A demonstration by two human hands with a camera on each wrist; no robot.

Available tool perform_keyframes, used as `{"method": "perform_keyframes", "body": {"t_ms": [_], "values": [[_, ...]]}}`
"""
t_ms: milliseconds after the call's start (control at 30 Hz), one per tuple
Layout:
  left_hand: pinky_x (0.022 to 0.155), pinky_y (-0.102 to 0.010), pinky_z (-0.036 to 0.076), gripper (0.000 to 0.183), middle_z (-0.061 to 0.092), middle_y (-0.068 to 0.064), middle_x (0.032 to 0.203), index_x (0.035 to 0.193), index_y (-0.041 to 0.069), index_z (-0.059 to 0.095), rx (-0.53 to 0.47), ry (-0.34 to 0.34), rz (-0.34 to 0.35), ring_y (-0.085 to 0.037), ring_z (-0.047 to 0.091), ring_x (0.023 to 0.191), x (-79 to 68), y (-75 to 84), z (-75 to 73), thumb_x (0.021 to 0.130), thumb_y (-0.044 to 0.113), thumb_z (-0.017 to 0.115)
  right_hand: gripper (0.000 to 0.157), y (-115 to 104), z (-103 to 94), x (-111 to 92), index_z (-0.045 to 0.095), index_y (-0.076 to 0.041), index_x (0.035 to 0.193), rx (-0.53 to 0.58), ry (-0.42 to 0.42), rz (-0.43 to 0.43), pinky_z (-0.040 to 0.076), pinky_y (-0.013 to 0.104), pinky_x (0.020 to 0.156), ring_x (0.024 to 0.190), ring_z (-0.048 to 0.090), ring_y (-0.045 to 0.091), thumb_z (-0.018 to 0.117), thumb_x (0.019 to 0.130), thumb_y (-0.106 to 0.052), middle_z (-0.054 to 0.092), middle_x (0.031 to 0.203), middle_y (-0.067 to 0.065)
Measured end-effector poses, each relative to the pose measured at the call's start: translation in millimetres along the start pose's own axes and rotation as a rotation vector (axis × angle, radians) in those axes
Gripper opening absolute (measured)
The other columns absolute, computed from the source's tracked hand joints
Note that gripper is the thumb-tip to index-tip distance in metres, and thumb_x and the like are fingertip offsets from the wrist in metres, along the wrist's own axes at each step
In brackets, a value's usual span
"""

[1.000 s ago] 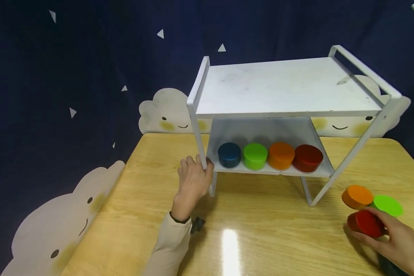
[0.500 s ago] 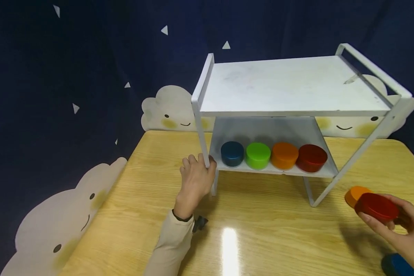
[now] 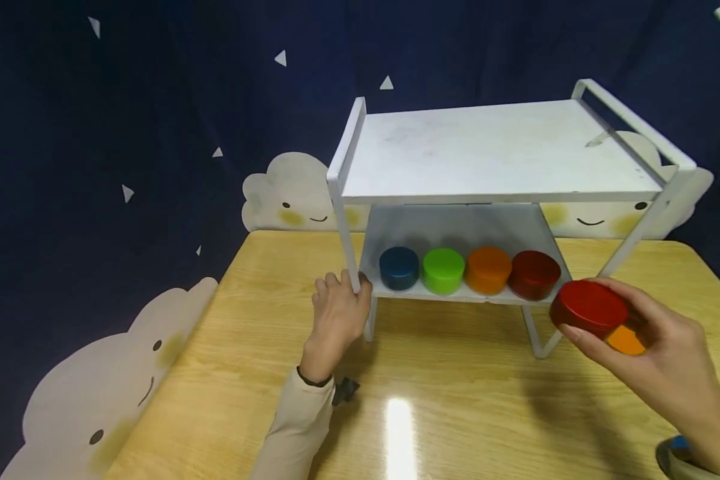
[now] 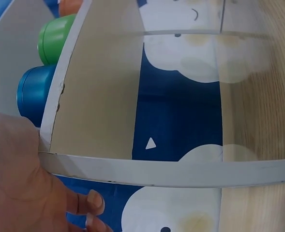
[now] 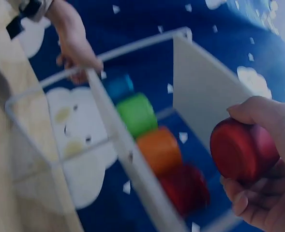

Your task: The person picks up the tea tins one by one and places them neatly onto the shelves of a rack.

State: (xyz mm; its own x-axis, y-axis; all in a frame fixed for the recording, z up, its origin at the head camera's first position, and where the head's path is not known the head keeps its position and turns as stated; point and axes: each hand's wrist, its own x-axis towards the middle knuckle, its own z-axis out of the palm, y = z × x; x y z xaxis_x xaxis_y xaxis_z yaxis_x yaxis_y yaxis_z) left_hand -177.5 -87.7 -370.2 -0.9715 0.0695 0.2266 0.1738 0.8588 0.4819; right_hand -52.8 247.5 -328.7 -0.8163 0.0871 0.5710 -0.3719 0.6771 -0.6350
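My right hand holds a red round tin by its sides, thumb at the front, off the table beside the lower shelf's right front corner. On that lower shelf stand a blue tin, a green tin, an orange tin and another red tin, in a row from left to right. My left hand grips the white two-tier rack at its left front leg, level with the lower shelf. In the left wrist view, fingertips show past the frame bar.
Behind my right hand a second orange tin partly shows on the wooden table. A bit of blue peeks out by the right wrist. The rack's top tier overhangs the row; a dark blue curtain hangs behind.
My right hand has lifted the red tin off the table and carried it left and away from me, toward the lower shelf's right end. My left hand stays on the rack.
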Motion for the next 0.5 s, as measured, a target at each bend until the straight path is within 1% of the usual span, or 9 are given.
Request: {"method": "perform_keyframes", "body": {"t_ms": [100, 167, 267, 400, 500], "values": [[0.066, -0.041, 0.033, 0.039, 0.041, -0.013, 0.08, 0.082, 0.008, 0.048, -0.008, -0.004, -0.004, -0.033, 0.037, 0.077, -1.1, -0.9, 0.8, 0.101, 0.036, 0.029, 0.074, -24, 5.8, 12, 0.059, 0.0, 0.127, 0.06, -0.006, -0.101, 0.044, 0.005, 0.076, 0.089, 0.059, -0.005, 0.082, 0.059, 0.016, 0.06, 0.112, -0.02], [0.066, -0.04, 0.032, 0.037, 0.042, -0.013, 0.08, 0.082, 0.008, 0.049, -0.021, -0.008, -0.006, -0.033, 0.037, 0.077, -1.5, -1.1, 1.0, 0.101, 0.035, 0.031, 0.076, -36, 9.3, 19, 0.06, 0.002, 0.126, 0.101, 0.001, -0.163, 0.045, 0.007, 0.077, 0.089, 0.061, -0.002, 0.082, 0.055, 0.019, 0.063, 0.111, -0.015], [0.066, -0.04, 0.032, 0.036, 0.042, -0.013, 0.08, 0.082, 0.008, 0.05, -0.039, -0.014, -0.004, -0.032, 0.038, 0.077, -1.5, -1.2, 0.6, 0.101, 0.033, 0.032, 0.075, -52, 13.4, 29, 0.06, 0.005, 0.124, 0.148, 0.003, -0.226, 0.046, 0.01, 0.079, 0.09, 0.063, 0.002, 0.082, 0.054, 0.02, 0.065, 0.111, -0.009], [0.065, -0.04, 0.033, 0.037, 0.042, -0.013, 0.079, 0.083, 0.007, 0.051, -0.054, -0.017, 0.006, -0.032, 0.038, 0.076, -1.0, -1.3, 0.0, 0.101, 0.033, 0.032, 0.072, -70, 15.9, 42, 0.06, 0.004, 0.124, 0.171, -0.008, -0.244, 0.047, 0.011, 0.079, 0.089, 0.064, 0.004, 0.081, 0.056, 0.019, 0.065, 0.111, -0.006], [0.066, -0.04, 0.033, 0.038, 0.043, -0.013, 0.08, 0.083, 0.007, 0.051, -0.057, -0.019, 0.008, -0.032, 0.038, 0.077, -1.3, -1.3, 0.5, 0.101, 0.034, 0.031, 0.07, -79, 17.9, 51, 0.06, 0.003, 0.123, 0.182, -0.018, -0.252, 0.048, 0.011, 0.078, 0.087, 0.064, 0.005, 0.082, 0.059, 0.017, 0.066, 0.11, -0.006]]}}
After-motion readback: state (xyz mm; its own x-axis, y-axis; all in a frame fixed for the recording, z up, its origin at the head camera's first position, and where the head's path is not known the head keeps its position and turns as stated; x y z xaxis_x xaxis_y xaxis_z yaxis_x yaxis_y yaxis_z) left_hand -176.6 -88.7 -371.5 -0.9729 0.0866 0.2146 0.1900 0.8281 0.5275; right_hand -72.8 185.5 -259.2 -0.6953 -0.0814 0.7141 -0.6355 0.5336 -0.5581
